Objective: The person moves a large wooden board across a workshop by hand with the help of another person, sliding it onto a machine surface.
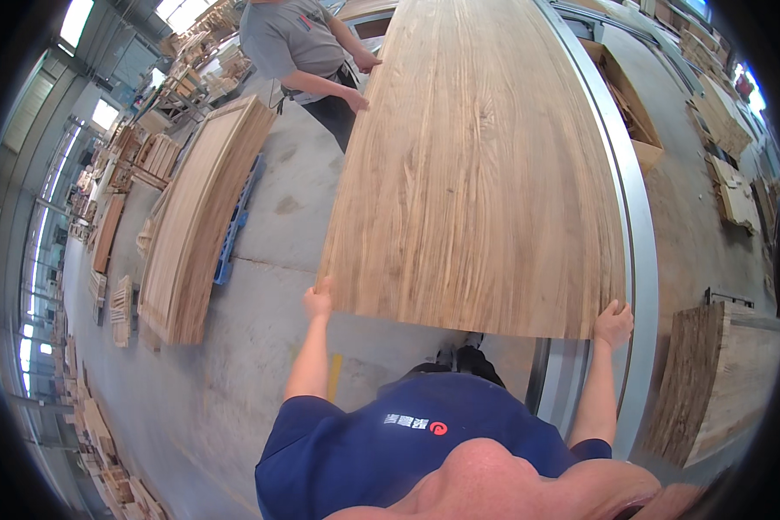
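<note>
A large wood-grained panel stretches away in front of me, its near end at about waist height. My left hand grips its near left corner, the thumb lying on top. At the near right corner my right hand holds the panel's edge, close to a long metal rail. The undersides of both grips are hidden. A co-worker in a grey shirt stands at the far left side, both hands on the panel's left edge.
To the left a stack of wooden panels rests on a blue pallet. Right of the rail are a box of wood offcuts and another panel stack. Grey concrete floor lies to my left, with a yellow line.
</note>
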A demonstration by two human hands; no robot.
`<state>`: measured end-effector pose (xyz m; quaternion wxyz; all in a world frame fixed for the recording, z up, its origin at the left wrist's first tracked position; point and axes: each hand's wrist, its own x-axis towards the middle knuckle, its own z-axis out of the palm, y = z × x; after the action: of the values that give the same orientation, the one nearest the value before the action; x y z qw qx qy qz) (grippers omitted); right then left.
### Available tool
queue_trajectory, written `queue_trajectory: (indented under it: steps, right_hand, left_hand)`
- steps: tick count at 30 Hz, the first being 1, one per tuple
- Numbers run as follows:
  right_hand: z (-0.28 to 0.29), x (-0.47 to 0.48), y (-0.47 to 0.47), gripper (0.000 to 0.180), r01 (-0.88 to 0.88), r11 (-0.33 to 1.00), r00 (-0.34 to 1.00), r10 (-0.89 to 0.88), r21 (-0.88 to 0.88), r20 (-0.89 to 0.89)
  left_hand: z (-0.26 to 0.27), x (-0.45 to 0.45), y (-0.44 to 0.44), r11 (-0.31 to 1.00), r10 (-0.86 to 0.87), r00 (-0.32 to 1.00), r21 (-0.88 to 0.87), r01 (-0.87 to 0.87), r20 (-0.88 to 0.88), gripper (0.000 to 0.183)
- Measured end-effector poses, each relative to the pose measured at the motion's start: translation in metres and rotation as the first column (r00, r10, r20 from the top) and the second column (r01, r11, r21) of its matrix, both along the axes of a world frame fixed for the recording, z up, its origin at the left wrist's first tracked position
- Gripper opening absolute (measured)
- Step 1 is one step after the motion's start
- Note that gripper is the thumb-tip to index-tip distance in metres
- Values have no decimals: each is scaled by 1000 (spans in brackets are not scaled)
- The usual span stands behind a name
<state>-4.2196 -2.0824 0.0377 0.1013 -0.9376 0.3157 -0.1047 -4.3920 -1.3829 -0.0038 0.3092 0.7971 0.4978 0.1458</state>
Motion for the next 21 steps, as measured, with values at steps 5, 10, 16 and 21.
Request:
queue_trajectory:
  steps: [5,10,16,21]
  right_hand:
    - [-4,2,-5,52,7,1000,1000,-6,-19,26]
    - [-1,7,1,51,-6,1000,999,6,-9,39]
    - [-15,11,-8,45,-15,995,990,28,-95,137]
    - [-10,11,-7,43,-10,998,983,22,-65,184]
  left_hand:
    - [2,14,-7,998,-24,996,61,29,-83,69]
    - [-4,15,-1,999,18,999,45,-16,-38,67]
    - [-13,21,-2,999,12,999,29,-13,43,62]
    - [-34,27,2,985,172,979,-3,-173,105,65]
